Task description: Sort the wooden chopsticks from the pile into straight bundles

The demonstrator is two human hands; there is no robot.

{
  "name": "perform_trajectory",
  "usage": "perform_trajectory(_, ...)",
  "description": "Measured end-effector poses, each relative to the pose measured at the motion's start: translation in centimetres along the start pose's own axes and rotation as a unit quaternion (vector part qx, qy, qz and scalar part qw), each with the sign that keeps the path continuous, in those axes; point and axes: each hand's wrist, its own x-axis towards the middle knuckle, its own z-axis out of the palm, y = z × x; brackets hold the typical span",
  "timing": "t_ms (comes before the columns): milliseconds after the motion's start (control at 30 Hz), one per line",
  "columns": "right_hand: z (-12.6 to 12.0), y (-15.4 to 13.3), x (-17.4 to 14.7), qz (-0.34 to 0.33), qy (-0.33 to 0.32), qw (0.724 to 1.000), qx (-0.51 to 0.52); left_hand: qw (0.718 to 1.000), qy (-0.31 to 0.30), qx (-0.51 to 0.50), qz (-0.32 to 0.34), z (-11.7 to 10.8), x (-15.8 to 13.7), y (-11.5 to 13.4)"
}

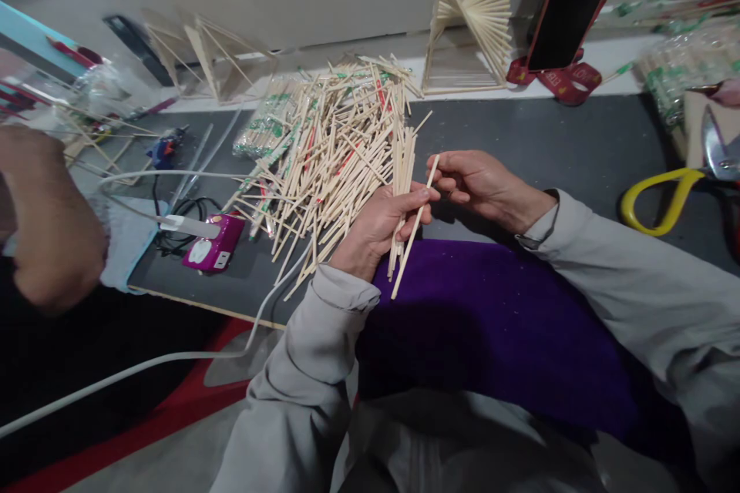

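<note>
My left hand [378, 225] is closed round a small bundle of wooden chopsticks [403, 162], which stick out above and below the fingers. One single chopstick [412, 243] slants apart from the bundle. Its upper end lies between the thumb and fingers of my right hand [477, 183], while the left thumb and fingertips touch it lower down. Just beyond the left hand spreads a big loose pile of chopsticks [341, 158], some with red or green printed wrappers among them.
A purple power adapter [215, 244] with a white cable stands left. A twisted stick structure [477, 15] stands at the back. Yellow-handled scissors [659, 204] and wrapped chopstick packs [687, 65] lie right. Another person's arm [52, 223] reaches in at left, near a glue gun [165, 148].
</note>
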Motion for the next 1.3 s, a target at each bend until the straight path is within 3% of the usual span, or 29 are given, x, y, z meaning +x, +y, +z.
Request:
perform_trajectory(300, 0.0, -0.1, 0.1, -0.013, 0.030, 0.999, 0.014, 1.000, 0.015, 0.007, -0.004, -0.2, 0.1, 0.0)
perform_trajectory(600, -0.4, -0.2, 0.1, -0.023, 0.087, 0.990, -0.108, 0.999, 0.036, 0.026, -0.011, 0.3, -0.1, -0.4)
perform_trajectory(700, -0.9, -0.2, 0.3, -0.046, 0.095, 0.977, -0.184, 0.998, 0.042, 0.039, -0.023, 0.3, -0.1, -0.5)
perform_trajectory(867, -1.4, -0.1, 0.5, -0.124, 0.123, 0.932, -0.318, 0.998, 0.033, 0.038, -0.032, 0.6, -0.1, -0.5)
perform_trajectory(933, -1.3, -0.2, 0.5, -0.117, 0.131, 0.935, -0.309, 0.998, 0.031, 0.042, -0.040, 0.7, -0.1, -0.4)
perform_trajectory(1133, -1.0, -0.5, 0.4, -0.027, 0.094, 0.982, -0.158, 0.999, 0.030, 0.014, -0.027, 0.5, -0.1, -0.1)
perform_trajectory(1300, -1.2, -0.3, 0.4, -0.005, 0.066, 0.994, -0.087, 0.999, 0.036, -0.002, -0.016, 0.4, 0.0, -0.2)
